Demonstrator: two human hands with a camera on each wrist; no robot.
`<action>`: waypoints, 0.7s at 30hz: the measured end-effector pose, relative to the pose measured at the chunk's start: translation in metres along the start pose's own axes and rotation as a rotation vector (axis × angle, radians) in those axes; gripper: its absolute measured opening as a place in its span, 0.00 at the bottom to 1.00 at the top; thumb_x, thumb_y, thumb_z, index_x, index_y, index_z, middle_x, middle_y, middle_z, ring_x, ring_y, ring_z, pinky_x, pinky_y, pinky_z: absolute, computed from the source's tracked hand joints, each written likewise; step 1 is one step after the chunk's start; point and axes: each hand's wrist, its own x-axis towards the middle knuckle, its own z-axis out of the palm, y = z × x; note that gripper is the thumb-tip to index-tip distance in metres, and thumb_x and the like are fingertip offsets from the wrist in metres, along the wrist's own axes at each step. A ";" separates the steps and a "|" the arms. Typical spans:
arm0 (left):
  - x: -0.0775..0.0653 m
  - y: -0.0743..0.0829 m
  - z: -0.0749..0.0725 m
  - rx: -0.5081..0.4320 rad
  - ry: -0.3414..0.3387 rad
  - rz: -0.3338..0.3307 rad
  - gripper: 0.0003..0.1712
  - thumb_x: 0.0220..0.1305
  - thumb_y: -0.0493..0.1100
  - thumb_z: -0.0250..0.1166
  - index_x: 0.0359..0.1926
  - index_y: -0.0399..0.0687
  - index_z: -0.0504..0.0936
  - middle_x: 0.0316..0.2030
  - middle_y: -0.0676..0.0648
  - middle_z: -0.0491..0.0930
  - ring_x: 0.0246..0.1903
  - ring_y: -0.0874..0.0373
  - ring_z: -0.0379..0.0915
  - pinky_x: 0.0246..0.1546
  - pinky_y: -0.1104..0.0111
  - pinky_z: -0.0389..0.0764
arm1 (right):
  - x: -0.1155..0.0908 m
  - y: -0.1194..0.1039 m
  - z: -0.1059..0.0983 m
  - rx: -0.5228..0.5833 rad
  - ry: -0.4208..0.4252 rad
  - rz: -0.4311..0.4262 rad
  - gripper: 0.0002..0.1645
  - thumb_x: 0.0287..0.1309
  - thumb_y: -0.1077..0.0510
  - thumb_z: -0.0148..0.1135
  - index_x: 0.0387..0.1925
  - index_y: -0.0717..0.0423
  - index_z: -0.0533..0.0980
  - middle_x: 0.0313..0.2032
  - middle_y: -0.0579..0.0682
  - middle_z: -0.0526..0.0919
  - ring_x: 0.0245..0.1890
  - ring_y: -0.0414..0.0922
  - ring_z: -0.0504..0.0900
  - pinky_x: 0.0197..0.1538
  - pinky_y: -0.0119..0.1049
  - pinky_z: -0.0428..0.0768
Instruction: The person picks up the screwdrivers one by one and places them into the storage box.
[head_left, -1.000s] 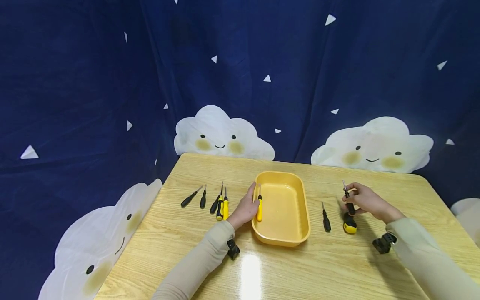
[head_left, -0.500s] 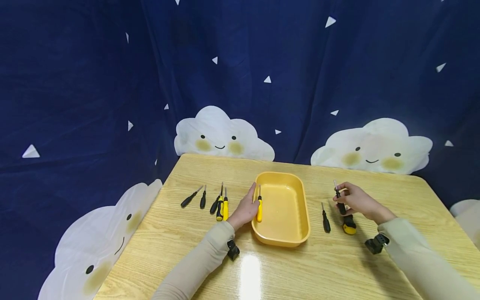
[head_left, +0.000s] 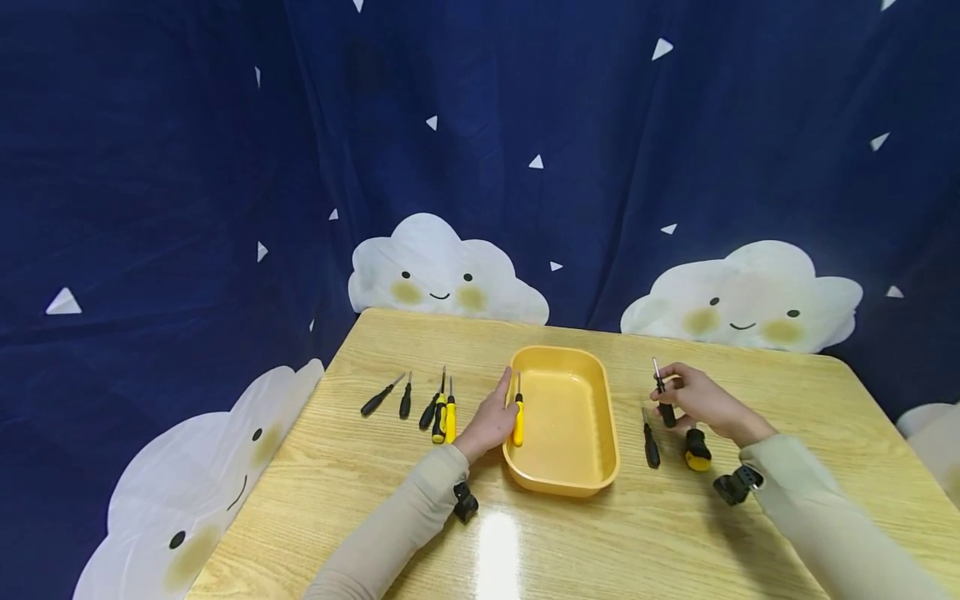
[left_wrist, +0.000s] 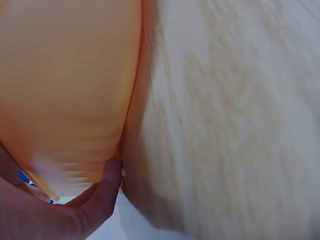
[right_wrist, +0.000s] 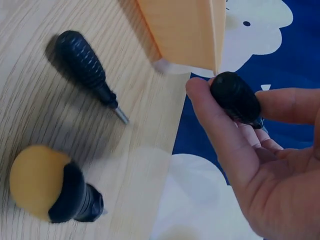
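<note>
My left hand (head_left: 489,425) grips the left rim of a yellow plastic tray (head_left: 573,425); in the left wrist view its fingertips (left_wrist: 111,172) press the tray's outer side. A yellow-handled screwdriver (head_left: 518,427) lies inside, along that same side. My right hand (head_left: 711,403) pinches a black-handled screwdriver (head_left: 666,412) above the table right of the tray, shaft pointing up and away. Below it rest another black screwdriver (head_left: 651,447) and a stubby yellow-and-black screwdriver (head_left: 697,452). The right wrist view shows the held handle (right_wrist: 235,98) between thumb and fingers.
Left of the tray, several screwdrivers lie on the wooden table (head_left: 360,475): black ones (head_left: 375,404), a yellow-and-black one (head_left: 439,421) and a yellow one (head_left: 451,421). A dark blue curtain (head_left: 480,125) with white clouds hangs behind the table's far edge.
My right hand has moved left with the black screwdriver, from over the stubby screwdriver to over the other black one. The left hand has stayed on the tray.
</note>
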 end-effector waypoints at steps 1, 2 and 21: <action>0.000 0.000 0.000 0.001 -0.001 0.001 0.37 0.70 0.39 0.44 0.75 0.50 0.41 0.68 0.32 0.55 0.65 0.43 0.54 0.65 0.55 0.56 | 0.001 -0.001 0.001 0.003 -0.002 -0.001 0.23 0.67 0.66 0.44 0.59 0.72 0.53 0.42 0.61 0.75 0.37 0.49 0.81 0.38 0.53 0.81; 0.000 0.000 0.000 0.003 -0.002 0.000 0.37 0.70 0.39 0.45 0.75 0.50 0.41 0.68 0.32 0.55 0.65 0.43 0.54 0.65 0.55 0.56 | 0.001 -0.002 0.002 0.008 -0.002 -0.003 0.23 0.67 0.66 0.44 0.59 0.72 0.53 0.42 0.61 0.74 0.37 0.49 0.81 0.38 0.53 0.81; 0.002 -0.002 0.001 0.001 0.010 0.003 0.37 0.70 0.40 0.44 0.75 0.53 0.41 0.68 0.33 0.55 0.65 0.44 0.55 0.65 0.55 0.56 | 0.022 -0.027 0.028 0.119 -0.038 -0.027 0.24 0.67 0.65 0.48 0.59 0.72 0.53 0.42 0.63 0.71 0.37 0.51 0.82 0.40 0.53 0.81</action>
